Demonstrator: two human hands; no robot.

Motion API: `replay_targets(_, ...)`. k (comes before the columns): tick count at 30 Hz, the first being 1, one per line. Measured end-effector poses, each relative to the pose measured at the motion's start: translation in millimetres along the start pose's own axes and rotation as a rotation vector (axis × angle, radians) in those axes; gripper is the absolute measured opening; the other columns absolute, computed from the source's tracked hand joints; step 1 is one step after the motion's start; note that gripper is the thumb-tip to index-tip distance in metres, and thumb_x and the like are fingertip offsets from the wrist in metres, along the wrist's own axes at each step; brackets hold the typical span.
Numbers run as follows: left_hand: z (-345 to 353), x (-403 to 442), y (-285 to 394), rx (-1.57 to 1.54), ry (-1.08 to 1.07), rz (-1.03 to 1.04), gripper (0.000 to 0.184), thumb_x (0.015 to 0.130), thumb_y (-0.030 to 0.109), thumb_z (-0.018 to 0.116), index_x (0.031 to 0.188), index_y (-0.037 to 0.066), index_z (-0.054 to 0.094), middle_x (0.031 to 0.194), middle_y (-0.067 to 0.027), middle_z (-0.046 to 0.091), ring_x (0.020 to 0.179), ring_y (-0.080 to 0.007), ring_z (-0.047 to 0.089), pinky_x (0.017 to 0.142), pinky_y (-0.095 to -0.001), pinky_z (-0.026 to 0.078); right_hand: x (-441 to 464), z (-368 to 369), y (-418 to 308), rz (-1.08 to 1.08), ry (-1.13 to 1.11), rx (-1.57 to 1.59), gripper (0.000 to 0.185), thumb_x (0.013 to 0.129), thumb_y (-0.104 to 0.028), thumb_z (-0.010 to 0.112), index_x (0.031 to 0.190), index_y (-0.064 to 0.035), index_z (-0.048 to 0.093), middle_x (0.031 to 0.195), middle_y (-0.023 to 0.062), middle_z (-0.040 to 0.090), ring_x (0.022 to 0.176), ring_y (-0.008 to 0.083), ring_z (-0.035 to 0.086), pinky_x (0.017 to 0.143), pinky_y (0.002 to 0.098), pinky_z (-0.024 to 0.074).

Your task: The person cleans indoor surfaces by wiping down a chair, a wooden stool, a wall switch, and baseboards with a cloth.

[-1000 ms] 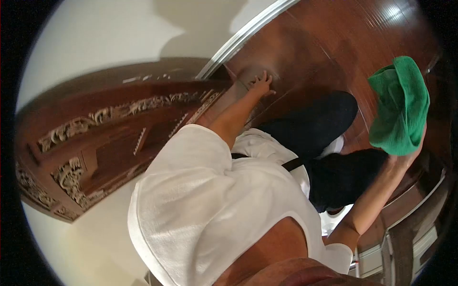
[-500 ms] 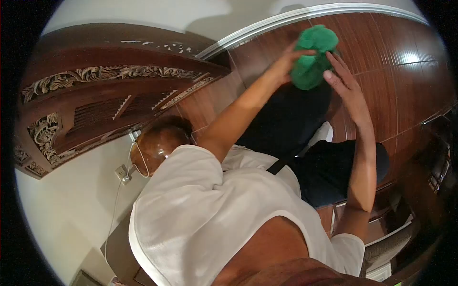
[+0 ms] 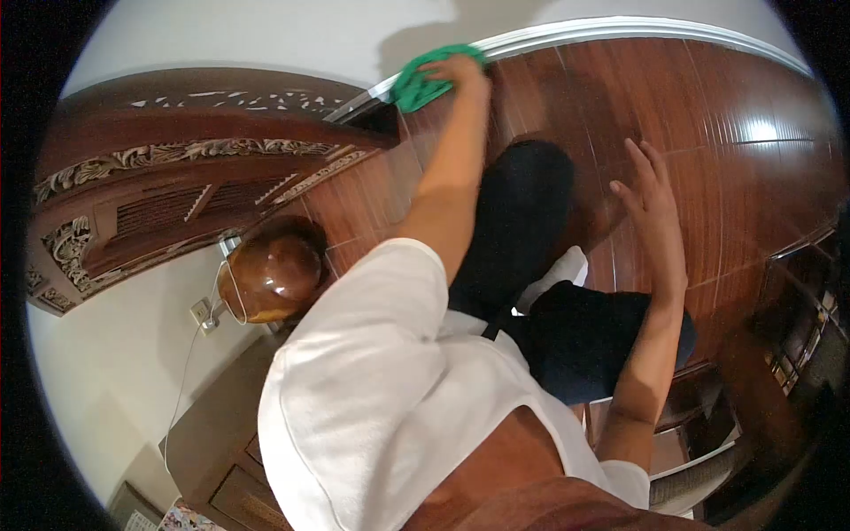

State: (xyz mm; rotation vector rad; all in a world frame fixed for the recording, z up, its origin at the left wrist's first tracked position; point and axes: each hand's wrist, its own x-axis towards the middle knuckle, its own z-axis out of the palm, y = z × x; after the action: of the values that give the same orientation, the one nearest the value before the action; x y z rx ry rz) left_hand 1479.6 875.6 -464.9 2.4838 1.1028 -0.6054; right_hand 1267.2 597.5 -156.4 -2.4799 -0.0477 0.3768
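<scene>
A green cloth [image 3: 413, 86] is spread low against the wall, where the pale baseboard [image 3: 575, 29] meets the end of the carved wooden furniture. Pressed on top of it is my left hand [image 3: 459, 71], its fingers curled over the fabric. The cloth partly hides the baseboard there. Held above the reddish-brown tiled floor [image 3: 744, 195], my right hand [image 3: 651, 186] is open, fingers stretched forward, with nothing in it. My dark-clad knees and one white sock lie between my arms.
Dark carved wooden furniture [image 3: 195, 159] fills the left side. Beside it stands a glossy brown rounded object [image 3: 279, 270], near a wall outlet [image 3: 204, 311] with a white cable [image 3: 181, 389]. A wooden cabinet [image 3: 239, 469] is at lower left; dark furniture [image 3: 806, 327] stands at right.
My left hand has carried the green cloth leftward, from above the floor to the wall base. My right hand has come off the cloth and drawn back slightly toward me.
</scene>
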Motion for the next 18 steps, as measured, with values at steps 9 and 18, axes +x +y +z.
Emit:
replay_targets(9, -19.2, -70.9, 50.8, 0.285, 0.009, 0.283, 0.048, 0.091, 0.028, 0.043, 0.134, 0.01, 0.032, 0.137, -0.0148, 0.034, 0.124, -0.0316, 0.036, 0.1, -0.0484, 0.031, -18.4, -5.5, 0.8, -0.11, -0.046, -0.012, 0.05, 0.086, -0.017, 0.059, 0.133, -0.0118, 0.044, 0.138, 0.0189, 0.038, 0.124, 0.0376, 0.042, 0.099, 0.0412, 0.0383)
replay_targets(18, -36.3, 21.0, -43.3, 0.529, -0.018, -0.05, 0.04, 0.09, 0.027, 0.046, 0.121, 0.004, 0.057, 0.117, -0.0159, 0.06, 0.105, -0.033, 0.059, 0.097, -0.0539, 0.038, -28.7, -26.0, 0.3, -0.113, -0.117, 0.028, 0.049, 0.088, -0.022, 0.056, 0.135, -0.0151, 0.043, 0.141, 0.0141, 0.036, 0.126, 0.0344, 0.041, 0.103, 0.0428, 0.0369)
